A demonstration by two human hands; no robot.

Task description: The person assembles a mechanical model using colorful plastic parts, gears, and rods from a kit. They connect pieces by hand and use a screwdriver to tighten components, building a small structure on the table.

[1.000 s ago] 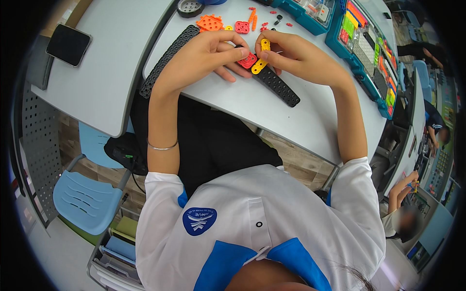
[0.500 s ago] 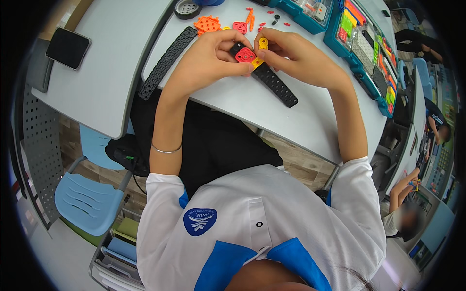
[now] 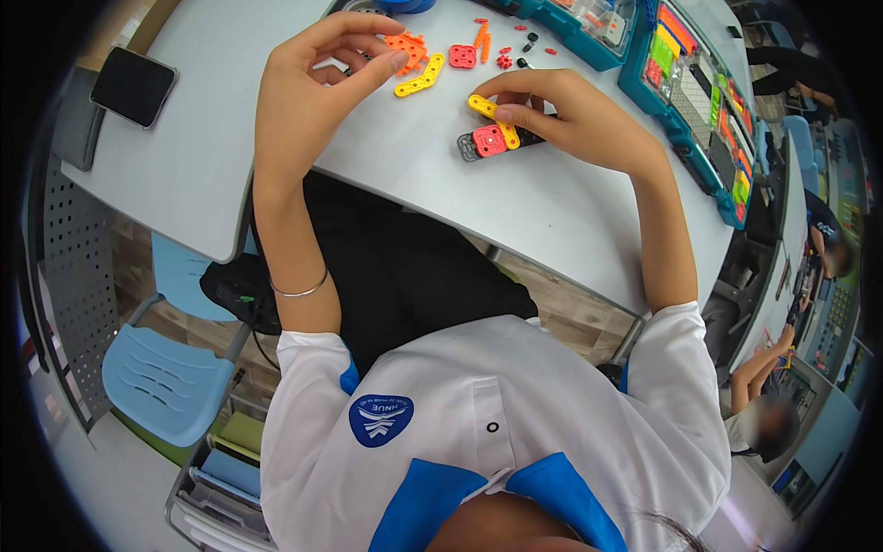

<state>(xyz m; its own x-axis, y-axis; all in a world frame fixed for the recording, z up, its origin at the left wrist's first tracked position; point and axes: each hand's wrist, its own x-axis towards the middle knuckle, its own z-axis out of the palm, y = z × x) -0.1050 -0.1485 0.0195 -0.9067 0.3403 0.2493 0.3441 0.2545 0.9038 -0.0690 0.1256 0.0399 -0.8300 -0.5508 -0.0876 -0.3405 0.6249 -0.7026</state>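
Note:
My right hand (image 3: 561, 109) is closed on a small assembly of building pieces. In it, a yellow bent beam (image 3: 482, 106) and a red square piece (image 3: 490, 140) sit on a dark perforated beam (image 3: 467, 148), whose far end is under my fingers. My left hand (image 3: 317, 87) is raised at the left side of the table, fingers spread, thumb and index apart. Close to its fingertips lie an orange piece (image 3: 411, 48) and a loose yellow bent beam (image 3: 421, 77). Dark bits show between its fingers, too covered to name.
Beyond my hands lie a red square piece (image 3: 463, 57), orange rods (image 3: 483, 39) and several small red and black pins. Teal cases (image 3: 676, 124) of colourful parts stand at the right. A black flat device (image 3: 134, 86) rests at the left; a blue chair (image 3: 168, 384) stands below.
My left hand has let go of the assembly and moved left. My right hand keeps the assembly, now turned and slightly lower. The long dark perforated strip at the left no longer shows.

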